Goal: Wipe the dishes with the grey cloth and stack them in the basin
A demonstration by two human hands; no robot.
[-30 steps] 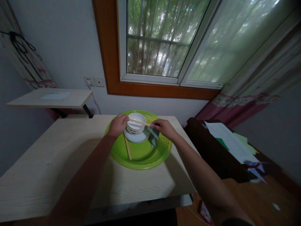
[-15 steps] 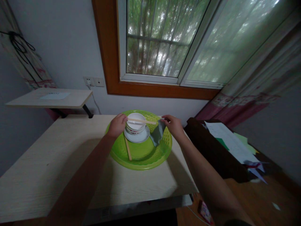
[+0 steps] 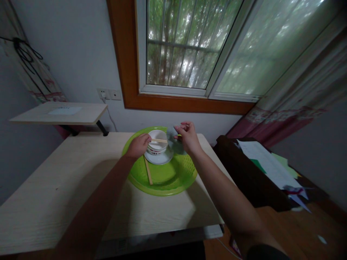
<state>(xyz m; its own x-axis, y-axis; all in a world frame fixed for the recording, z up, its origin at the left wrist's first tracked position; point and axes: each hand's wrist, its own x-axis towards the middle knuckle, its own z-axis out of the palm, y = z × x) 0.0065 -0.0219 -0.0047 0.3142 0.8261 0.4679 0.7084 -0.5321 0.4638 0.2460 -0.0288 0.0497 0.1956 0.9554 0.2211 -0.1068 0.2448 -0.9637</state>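
My left hand (image 3: 139,145) is closed on the near ends of a pair of light wooden chopsticks (image 3: 158,140), held level over a stack of white bowls (image 3: 156,147). The bowls stand on a white plate (image 3: 162,158) in a green basin (image 3: 168,187). My right hand (image 3: 187,136) pinches a grey-green cloth (image 3: 173,141), which hangs across the chopsticks' far ends and hides them. More chopsticks (image 3: 148,170) lie in the basin, leaning by the plate.
The basin sits on a pale wooden table (image 3: 81,173). A raised shelf (image 3: 89,110) with a paper on it stands at the back left. To the right, a dark brown box-like piece (image 3: 249,177) has papers (image 3: 268,164) beside it. A window (image 3: 187,47) is behind.
My right hand has moved left and up, bringing the cloth from beyond the chopsticks onto their far ends. My left hand has shifted slightly right, still holding the chopsticks.
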